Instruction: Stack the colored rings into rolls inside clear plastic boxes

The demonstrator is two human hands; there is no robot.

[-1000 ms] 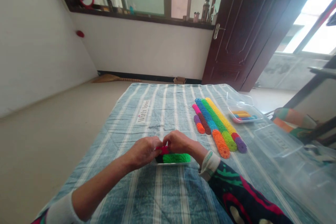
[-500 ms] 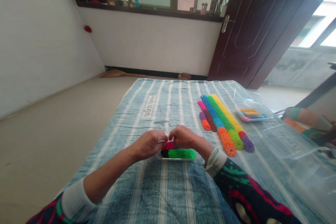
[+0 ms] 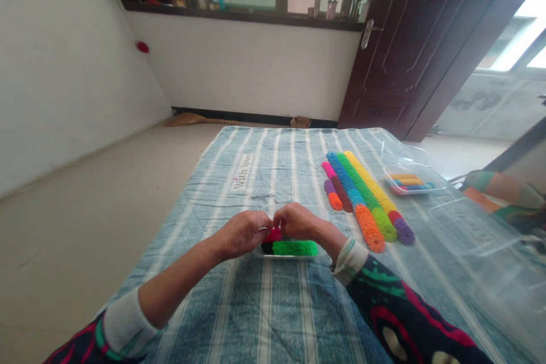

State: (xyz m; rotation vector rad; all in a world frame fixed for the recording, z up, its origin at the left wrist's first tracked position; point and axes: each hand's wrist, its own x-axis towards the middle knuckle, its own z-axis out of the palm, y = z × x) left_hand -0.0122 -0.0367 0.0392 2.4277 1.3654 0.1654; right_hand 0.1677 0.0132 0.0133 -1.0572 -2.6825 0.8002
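My left hand [image 3: 241,232] and my right hand [image 3: 298,220] meet fingertip to fingertip over a small clear tray [image 3: 285,254] on the striped cloth. Between the fingertips of both hands sits a pink toothed disc piece [image 3: 273,234]. In the tray below lie a green row of discs [image 3: 295,248] and a short black stack [image 3: 267,247] at its left end. Whether the pink piece touches the rows under it is hidden by my fingers.
Long rows of coloured discs [image 3: 362,196] lie on the blue striped cloth [image 3: 264,182] to the right. Farther right stand a small tray with coloured sticks [image 3: 410,183] and large clear plastic lids [image 3: 478,227]. A dark door [image 3: 409,40] and bare floor lie beyond.
The head camera has tilted slightly, so the scene sits a bit differently in view. Both hands stay pinched on the pink piece over the tray with only small finger motion.
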